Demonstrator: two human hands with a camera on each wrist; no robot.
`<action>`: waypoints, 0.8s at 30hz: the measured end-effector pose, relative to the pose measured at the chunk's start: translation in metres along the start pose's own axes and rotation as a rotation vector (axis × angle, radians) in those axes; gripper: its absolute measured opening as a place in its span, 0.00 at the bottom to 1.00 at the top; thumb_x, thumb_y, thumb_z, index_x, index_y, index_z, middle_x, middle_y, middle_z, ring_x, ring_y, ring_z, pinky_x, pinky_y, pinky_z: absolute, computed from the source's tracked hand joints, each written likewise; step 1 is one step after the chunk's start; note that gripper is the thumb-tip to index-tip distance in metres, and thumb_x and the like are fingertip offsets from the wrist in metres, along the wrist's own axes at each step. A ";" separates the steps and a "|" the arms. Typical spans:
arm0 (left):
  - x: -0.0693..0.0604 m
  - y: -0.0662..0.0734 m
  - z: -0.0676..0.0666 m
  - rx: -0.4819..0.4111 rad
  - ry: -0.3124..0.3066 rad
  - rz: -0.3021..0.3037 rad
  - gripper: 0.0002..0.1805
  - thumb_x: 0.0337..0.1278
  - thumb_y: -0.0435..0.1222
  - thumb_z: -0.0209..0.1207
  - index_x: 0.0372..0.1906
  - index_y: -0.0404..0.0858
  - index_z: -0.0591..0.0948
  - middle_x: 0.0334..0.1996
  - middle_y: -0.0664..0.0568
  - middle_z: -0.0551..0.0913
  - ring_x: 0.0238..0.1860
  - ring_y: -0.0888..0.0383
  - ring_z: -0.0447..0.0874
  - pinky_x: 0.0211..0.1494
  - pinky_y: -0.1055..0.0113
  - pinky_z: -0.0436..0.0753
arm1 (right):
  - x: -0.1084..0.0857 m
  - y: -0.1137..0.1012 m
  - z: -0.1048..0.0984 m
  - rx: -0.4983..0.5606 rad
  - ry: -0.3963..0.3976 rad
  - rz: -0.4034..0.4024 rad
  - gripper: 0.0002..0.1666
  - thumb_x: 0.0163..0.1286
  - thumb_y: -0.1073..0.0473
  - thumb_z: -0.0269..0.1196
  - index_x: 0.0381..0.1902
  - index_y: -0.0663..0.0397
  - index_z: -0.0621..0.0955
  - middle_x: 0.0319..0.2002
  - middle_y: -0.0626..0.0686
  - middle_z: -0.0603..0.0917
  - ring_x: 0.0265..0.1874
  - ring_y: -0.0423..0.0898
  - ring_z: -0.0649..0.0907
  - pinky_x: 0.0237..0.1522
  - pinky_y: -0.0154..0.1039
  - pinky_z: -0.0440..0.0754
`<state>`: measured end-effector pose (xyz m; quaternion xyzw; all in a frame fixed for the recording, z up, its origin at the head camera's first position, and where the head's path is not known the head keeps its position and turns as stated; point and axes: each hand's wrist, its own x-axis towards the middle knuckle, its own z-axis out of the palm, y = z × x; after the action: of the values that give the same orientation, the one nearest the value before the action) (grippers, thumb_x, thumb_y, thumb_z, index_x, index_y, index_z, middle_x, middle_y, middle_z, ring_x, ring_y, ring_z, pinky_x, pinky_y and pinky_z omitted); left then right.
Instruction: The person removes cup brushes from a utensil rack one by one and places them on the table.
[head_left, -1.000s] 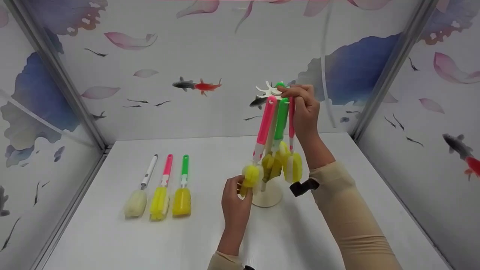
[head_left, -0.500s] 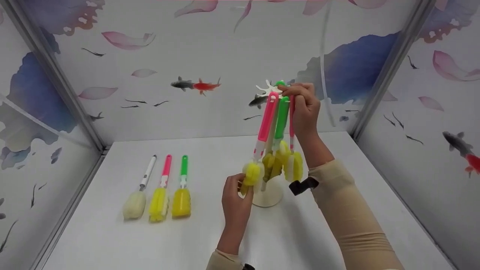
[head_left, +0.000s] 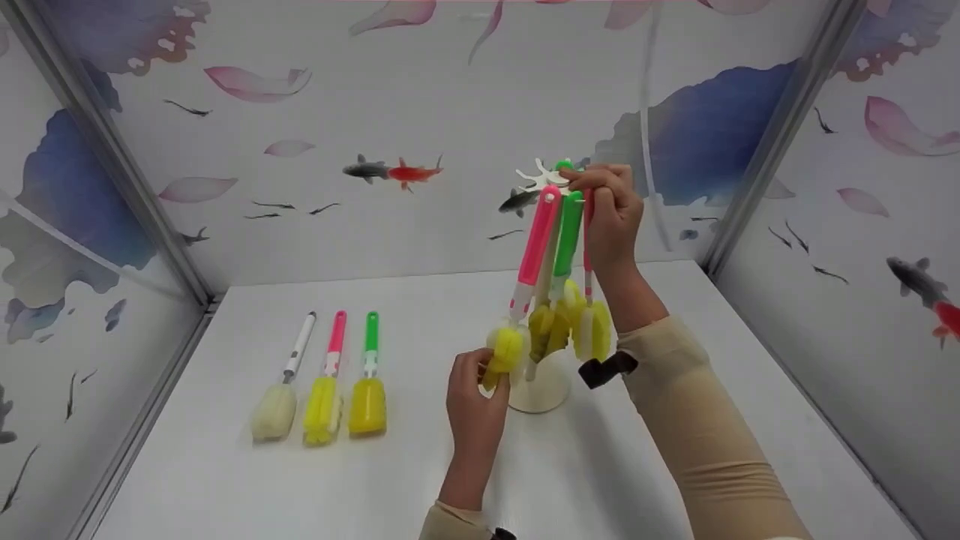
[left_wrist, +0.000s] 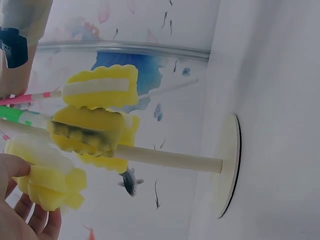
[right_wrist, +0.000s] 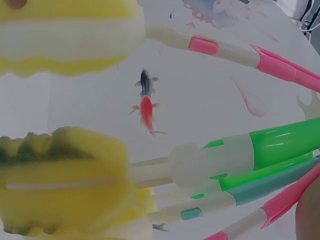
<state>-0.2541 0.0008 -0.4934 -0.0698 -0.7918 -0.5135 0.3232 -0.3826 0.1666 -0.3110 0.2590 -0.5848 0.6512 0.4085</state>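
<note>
My left hand (head_left: 476,397) pinches the yellow-and-white sponge head (left_wrist: 50,182) of a bottle brush between thumb and fingers. This brush's pink handle (head_left: 538,236) leans up to a hook at the top of a cream rack (left_wrist: 170,159), its hole at the hook. With curled fingers my right hand (head_left: 611,210) grips the rack's hooked top (head_left: 541,178). Beside it hang a green-handled brush (head_left: 568,236) and another pink-handled brush (left_wrist: 100,86), sponge heads down. Further handles show behind them in the right wrist view, partly hidden.
Three brushes lie in a row on the white table (head_left: 300,495) at left: a white-handled one (head_left: 274,409), a pink-handled one (head_left: 324,409) and a green-handled one (head_left: 367,405). The rack's round base (head_left: 541,394) stands on the table. Printed walls enclose the back and sides.
My left hand has raised the pink-handled brush slightly, bringing its handle's hole up to the hook. The right hand keeps its grip on the rack's top.
</note>
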 end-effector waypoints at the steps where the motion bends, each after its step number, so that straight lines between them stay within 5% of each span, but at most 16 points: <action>1: -0.001 0.000 0.000 0.001 -0.002 0.003 0.16 0.54 0.30 0.68 0.45 0.39 0.77 0.39 0.55 0.76 0.38 0.61 0.74 0.43 0.67 0.80 | 0.000 0.000 0.000 0.003 0.004 0.003 0.21 0.70 0.65 0.45 0.27 0.69 0.83 0.40 0.57 0.80 0.44 0.50 0.73 0.32 0.34 0.76; 10: -0.001 0.000 -0.005 -0.009 0.000 0.006 0.16 0.54 0.29 0.68 0.46 0.38 0.76 0.39 0.55 0.76 0.39 0.60 0.74 0.44 0.67 0.80 | -0.003 -0.015 0.007 0.015 0.023 0.002 0.20 0.69 0.69 0.44 0.27 0.76 0.80 0.38 0.59 0.81 0.42 0.46 0.73 0.31 0.32 0.74; 24: -0.005 0.000 -0.005 -0.017 0.009 0.003 0.16 0.53 0.29 0.68 0.45 0.39 0.77 0.39 0.56 0.76 0.38 0.61 0.74 0.43 0.67 0.80 | -0.001 0.003 0.002 0.013 0.026 0.009 0.21 0.70 0.67 0.45 0.27 0.71 0.82 0.39 0.56 0.79 0.43 0.47 0.73 0.32 0.33 0.74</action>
<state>-0.2476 -0.0025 -0.4948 -0.0713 -0.7857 -0.5203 0.3270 -0.3850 0.1645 -0.3131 0.2505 -0.5764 0.6601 0.4114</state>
